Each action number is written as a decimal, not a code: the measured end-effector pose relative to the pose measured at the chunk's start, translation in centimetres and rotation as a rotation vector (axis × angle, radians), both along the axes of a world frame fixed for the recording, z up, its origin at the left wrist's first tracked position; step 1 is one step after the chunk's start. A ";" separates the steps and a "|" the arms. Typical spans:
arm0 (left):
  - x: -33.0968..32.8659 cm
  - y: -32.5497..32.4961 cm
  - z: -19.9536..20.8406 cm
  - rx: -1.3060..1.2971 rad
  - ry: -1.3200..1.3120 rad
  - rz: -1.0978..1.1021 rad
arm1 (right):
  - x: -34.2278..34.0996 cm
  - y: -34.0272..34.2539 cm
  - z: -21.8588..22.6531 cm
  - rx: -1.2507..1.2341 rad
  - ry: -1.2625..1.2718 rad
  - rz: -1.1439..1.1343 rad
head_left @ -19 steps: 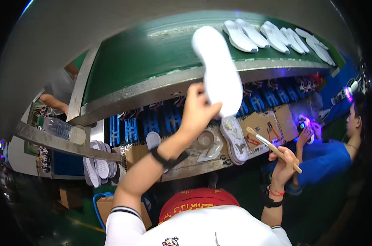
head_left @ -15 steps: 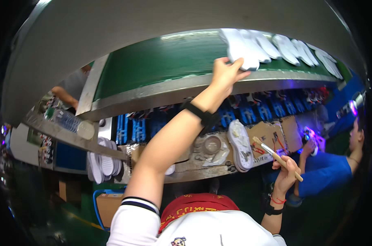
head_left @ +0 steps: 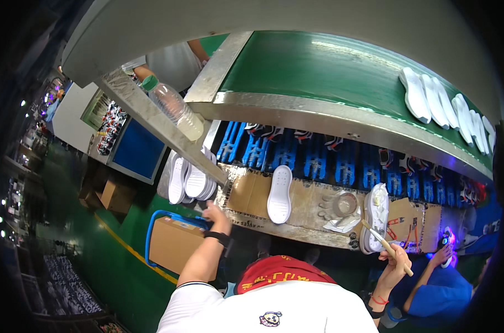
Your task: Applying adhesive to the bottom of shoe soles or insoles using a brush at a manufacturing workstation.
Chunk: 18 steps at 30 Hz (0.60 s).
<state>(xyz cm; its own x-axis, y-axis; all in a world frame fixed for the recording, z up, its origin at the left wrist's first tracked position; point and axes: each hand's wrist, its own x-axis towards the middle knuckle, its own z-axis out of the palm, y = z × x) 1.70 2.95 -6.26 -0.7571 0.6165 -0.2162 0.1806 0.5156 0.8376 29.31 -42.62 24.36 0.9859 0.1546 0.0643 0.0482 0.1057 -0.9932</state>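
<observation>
My left hand [head_left: 217, 218] is low at the front edge of the workbench, holding nothing, its fingers loosely apart. Just beyond it, a stack of white shoe soles [head_left: 199, 182] stands at the bench's left end. A single white sole [head_left: 280, 194] lies on the cardboard in the middle. My right hand [head_left: 395, 262] grips a paintbrush [head_left: 386, 246] by its wooden handle, bristles pointing up and left. Beside the bristles, another white sole [head_left: 377, 213] has crumpled whitish material on it. A round bowl [head_left: 344, 204] sits to the left of that sole.
Above the bench runs a green conveyor belt [head_left: 318, 72] with a metal edge, several white soles [head_left: 429, 100] at its right. Blue shoe racks [head_left: 313, 158] line the back. A plastic bottle [head_left: 174, 108] stands on the left beam. A person in blue [head_left: 440, 291] works at right; a boxed cart [head_left: 180, 244] stands lower left.
My left hand has left the soles on the belt and come down to the left, near the stack. My view has swung left. The brush stays in my right hand.
</observation>
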 end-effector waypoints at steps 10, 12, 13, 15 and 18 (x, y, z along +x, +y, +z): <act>-4.1 8.6 6.2 -0.235 -0.848 -0.377 | -2.2 3.5 -0.4 -0.085 0.020 0.140; -4.3 9.5 6.3 -0.254 -0.777 -0.580 | -2.6 3.8 -0.5 -0.097 0.027 0.152; -4.2 9.4 6.5 -0.262 -0.776 -0.585 | -2.8 4.0 -0.6 -0.109 0.036 0.167; -4.1 9.0 7.5 -0.151 -0.814 -0.690 | -3.0 4.4 -0.6 -0.113 0.050 0.157; -6.6 7.5 8.2 -0.059 -0.989 -0.793 | -3.0 4.6 -0.9 -0.142 0.080 0.160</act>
